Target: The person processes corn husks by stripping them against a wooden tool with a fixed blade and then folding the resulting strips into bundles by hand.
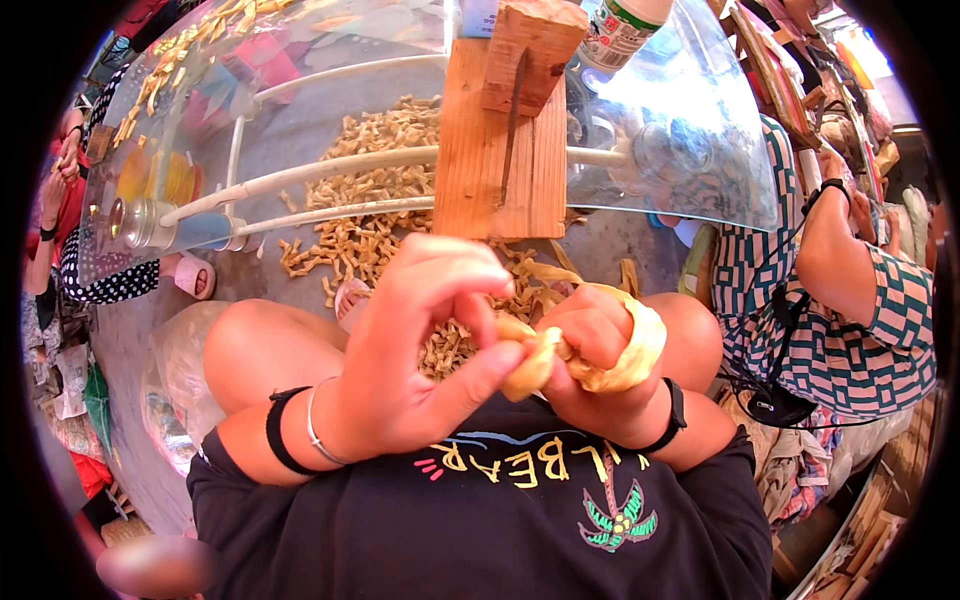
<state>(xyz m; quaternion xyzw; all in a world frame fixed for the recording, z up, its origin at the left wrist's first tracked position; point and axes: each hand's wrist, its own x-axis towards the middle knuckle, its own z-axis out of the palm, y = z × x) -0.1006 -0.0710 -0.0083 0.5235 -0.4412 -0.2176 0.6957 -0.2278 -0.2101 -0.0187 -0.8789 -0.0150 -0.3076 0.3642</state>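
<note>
A yellow, pliable strip [626, 360], which looks like tofu skin, is looped around the fingers of my right hand [600, 330]. Its folded, knot-like part [536, 367] sits between both hands, above my lap. My left hand [420, 352] pinches that part between thumb and fingertips, its other fingers curled. My right thumb and fingers grip the same piece from the other side. Beyond my hands and between my knees lies a heap of small tan knotted pieces [375, 150] on the floor, partly seen through the glass.
A glass tabletop [360, 45] on pale rails carries a wooden board [472, 165] with a wooden block [536, 56], a bottle [626, 30] and loose yellow strips [161, 71]. A person in a patterned garment [825, 337] sits close at right; another person's hands [60, 172] show at far left.
</note>
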